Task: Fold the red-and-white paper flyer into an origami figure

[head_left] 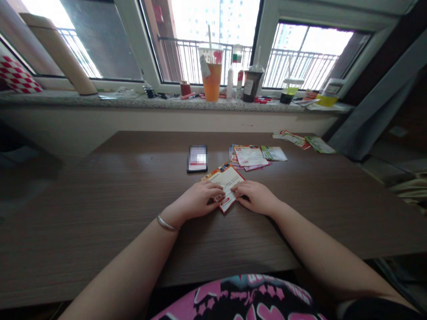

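Observation:
A printed paper leaflet (228, 177) with a white panel and a red-and-yellow border lies slanted on the table in front of me, one corner toward me. My left hand (202, 198) covers its left side, fingers curved over the paper and thumb at the lower edge. From the right, my right hand (255, 197) has its fingertips on the leaflet's right edge, thumb set apart below them. Both hands are closed on the paper. The fingers hide part of the print, and whether more sheets lie underneath I cannot tell.
A phone (197, 158) lies beyond my left hand. Behind the leaflet is a pile of similar leaflets (251, 156), with green-and-white ones (275, 154) beside it. More leaflets (320, 145) lie at the back right. Drink cups (211, 82) and bottles stand on the windowsill (133, 103).

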`<state>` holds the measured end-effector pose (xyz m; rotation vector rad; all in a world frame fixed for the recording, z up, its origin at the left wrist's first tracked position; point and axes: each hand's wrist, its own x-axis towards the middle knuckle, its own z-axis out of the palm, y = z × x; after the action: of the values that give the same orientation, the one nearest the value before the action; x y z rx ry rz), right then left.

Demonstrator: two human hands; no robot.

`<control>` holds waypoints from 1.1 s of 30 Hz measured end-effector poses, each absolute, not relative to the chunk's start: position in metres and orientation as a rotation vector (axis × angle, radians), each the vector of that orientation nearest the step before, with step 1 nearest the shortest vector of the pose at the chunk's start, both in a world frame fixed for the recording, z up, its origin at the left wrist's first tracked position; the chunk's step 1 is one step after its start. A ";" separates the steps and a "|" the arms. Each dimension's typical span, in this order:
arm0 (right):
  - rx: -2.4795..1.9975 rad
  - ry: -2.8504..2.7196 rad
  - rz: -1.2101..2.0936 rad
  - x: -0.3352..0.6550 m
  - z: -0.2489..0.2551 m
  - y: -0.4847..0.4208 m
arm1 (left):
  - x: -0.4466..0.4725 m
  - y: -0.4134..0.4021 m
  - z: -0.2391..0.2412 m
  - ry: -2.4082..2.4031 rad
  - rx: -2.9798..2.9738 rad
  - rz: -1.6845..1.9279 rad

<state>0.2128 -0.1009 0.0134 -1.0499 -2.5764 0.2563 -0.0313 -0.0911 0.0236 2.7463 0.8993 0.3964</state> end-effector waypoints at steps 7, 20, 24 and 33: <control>-1.100 -2.535 0.287 0.211 0.012 -0.101 | -0.032 -0.095 0.025 0.927 2.809 0.306; -1.120 -2.460 0.408 0.210 0.009 -0.103 | -0.026 -0.099 0.028 0.999 2.698 0.319; -1.109 -2.474 0.423 0.209 0.009 -0.103 | -0.025 -0.099 0.026 1.027 2.634 0.332; -1.168 -2.466 0.364 0.209 0.003 -0.099 | -0.023 -0.094 0.019 1.265 2.543 0.355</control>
<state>0.2093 -0.0987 0.0034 -1.1676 -2.4656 0.3644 -0.0226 -0.0939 0.0185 2.5433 1.2649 0.3549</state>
